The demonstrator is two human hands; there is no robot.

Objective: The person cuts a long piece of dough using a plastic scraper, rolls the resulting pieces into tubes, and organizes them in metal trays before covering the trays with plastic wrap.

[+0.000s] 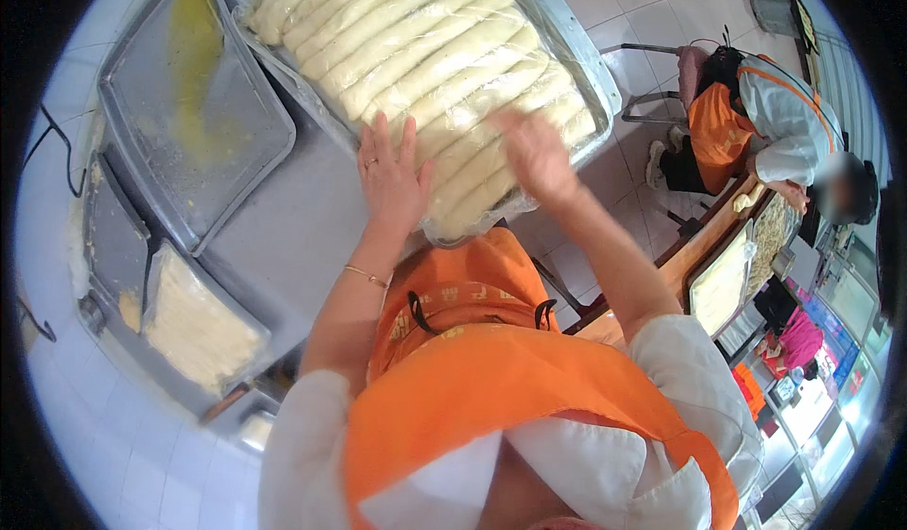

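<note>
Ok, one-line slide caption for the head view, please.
Left hand and blurred right hand at dough rolls under clear film in a metal tray.

From a distance I have my left hand (390,173) palm down, fingers spread and pointing forward, my right hand (537,155) blurred with its fingers unclear, and both bare forearms (619,261) angled inward.
</note>
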